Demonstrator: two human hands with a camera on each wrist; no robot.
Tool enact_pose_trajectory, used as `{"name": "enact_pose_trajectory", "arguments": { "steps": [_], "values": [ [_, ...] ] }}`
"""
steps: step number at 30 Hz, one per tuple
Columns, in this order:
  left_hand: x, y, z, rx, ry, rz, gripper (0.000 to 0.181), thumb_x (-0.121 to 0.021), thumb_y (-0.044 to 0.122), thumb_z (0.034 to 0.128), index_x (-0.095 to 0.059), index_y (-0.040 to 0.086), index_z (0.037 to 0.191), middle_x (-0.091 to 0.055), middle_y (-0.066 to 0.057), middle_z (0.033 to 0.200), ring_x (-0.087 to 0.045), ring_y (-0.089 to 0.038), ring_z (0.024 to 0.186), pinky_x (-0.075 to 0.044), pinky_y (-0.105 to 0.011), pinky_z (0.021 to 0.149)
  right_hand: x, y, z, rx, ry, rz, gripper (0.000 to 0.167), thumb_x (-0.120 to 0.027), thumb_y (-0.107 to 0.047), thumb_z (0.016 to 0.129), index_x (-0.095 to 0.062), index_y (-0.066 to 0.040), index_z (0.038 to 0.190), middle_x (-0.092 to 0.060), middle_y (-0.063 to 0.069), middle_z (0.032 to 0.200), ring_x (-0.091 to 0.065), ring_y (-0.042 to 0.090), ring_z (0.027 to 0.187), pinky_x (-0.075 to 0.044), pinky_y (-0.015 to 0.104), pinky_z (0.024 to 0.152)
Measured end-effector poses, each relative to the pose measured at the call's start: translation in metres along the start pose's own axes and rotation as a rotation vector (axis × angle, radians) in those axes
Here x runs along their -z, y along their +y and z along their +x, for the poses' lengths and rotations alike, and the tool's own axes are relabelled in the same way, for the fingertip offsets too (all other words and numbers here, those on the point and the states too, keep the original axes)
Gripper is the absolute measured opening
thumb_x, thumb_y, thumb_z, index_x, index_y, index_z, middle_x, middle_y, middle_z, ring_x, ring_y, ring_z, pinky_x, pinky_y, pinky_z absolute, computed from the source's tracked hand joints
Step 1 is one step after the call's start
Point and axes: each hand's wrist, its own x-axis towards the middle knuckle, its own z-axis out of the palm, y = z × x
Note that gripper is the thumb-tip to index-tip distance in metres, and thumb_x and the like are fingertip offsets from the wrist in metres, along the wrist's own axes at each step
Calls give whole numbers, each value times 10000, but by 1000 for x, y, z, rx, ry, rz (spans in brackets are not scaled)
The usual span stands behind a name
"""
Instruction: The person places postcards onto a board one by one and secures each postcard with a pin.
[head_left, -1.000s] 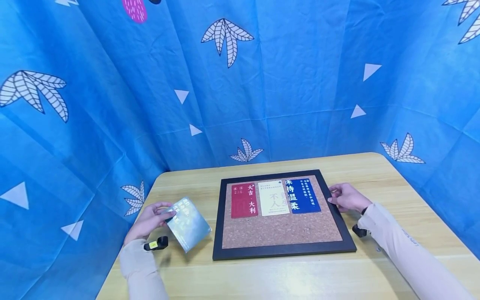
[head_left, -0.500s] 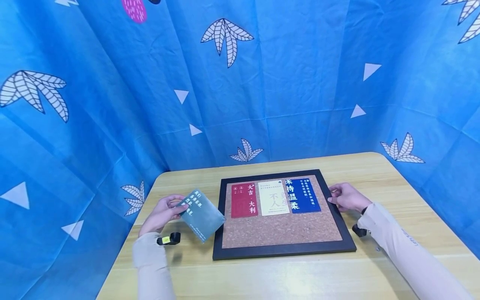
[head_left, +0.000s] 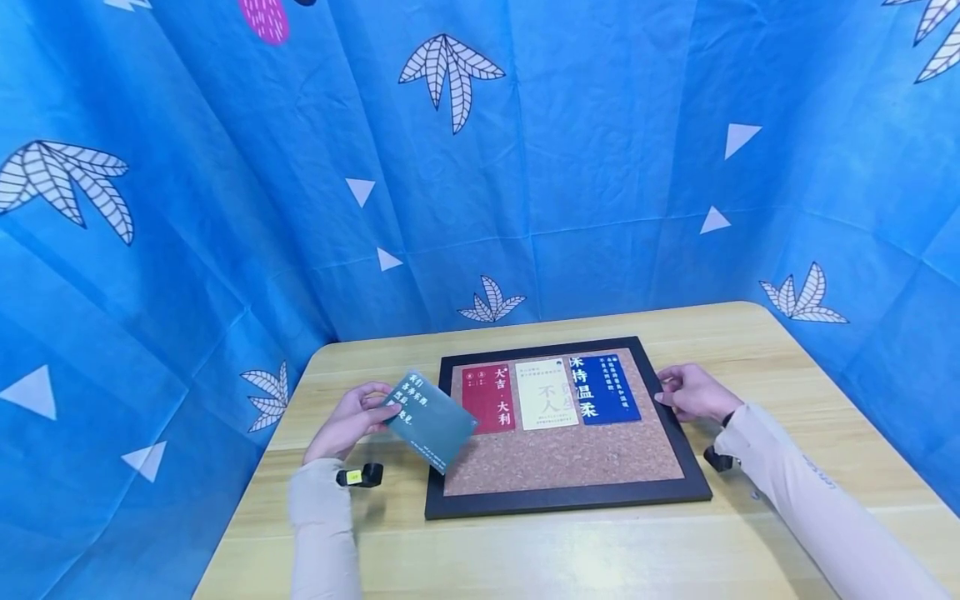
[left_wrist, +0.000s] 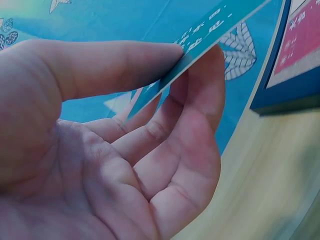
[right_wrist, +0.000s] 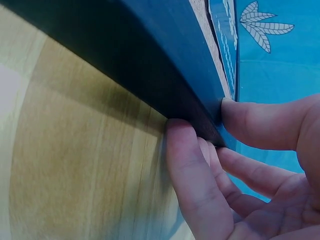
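My left hand [head_left: 351, 423] pinches a dark green card [head_left: 435, 427] with white writing between thumb and fingers. The card is tilted and covers part of the left border of a black-framed cork board [head_left: 566, 458]. In the left wrist view, the thumb [left_wrist: 145, 62] presses on the card's printed face, with the fingers behind it. My right hand [head_left: 693, 392] grips the board's right edge: the right wrist view has the thumb on top of the frame [right_wrist: 150, 55] and fingertips against its side. A red card [head_left: 487, 408], a cream card [head_left: 546, 400] and a blue card [head_left: 611, 396] lie in a row across the board's upper part.
The board lies on a light wooden table [head_left: 517, 558]. Blue patterned cloth [head_left: 585, 167] hangs behind the table and on both sides. A small black wrist camera [head_left: 363, 476] sits below the left hand, another [head_left: 717, 460] below the right.
My left hand has moved right and slightly away with the green card, from beside the board to over its left border. The right hand has stayed at the frame's right edge.
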Motion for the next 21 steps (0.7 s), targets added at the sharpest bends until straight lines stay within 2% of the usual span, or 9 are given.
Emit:
{"name": "enact_pose_trajectory", "arguments": {
  "steps": [6, 13, 21],
  "values": [
    [-14, 3, 4, -17, -35, -9, 454, -700, 142, 977, -497, -25, 1348, -664, -107, 1143, -685, -157, 943, -603, -441, 922, 1, 1, 1, -6, -4, -1, 550, -606, -62, 1002, -402, 173, 1455, -573, 246, 1140, -611, 192, 800, -609, 340, 668],
    [-37, 7, 10, -10, -71, -47, 379, -709, 128, 958, -514, 9, 1260, -681, -94, 1086, -709, -171, 903, -606, -453, 918, 1, 1, 0, 4, -7, 13, 547, -607, -59, 1003, -402, 176, 1452, -576, 221, 1104, -594, 174, 749, -595, 327, 637],
    [-61, 12, 15, -11, -131, -77, 277, -715, 104, 922, -531, 53, 1122, -734, -65, 1019, -738, -185, 910, -619, -405, 893, 2, 1, 0, 0, -8, 17, 548, -604, -56, 1001, -400, 176, 1454, -573, 215, 1100, -592, 171, 739, -587, 320, 630]
  ]
}}
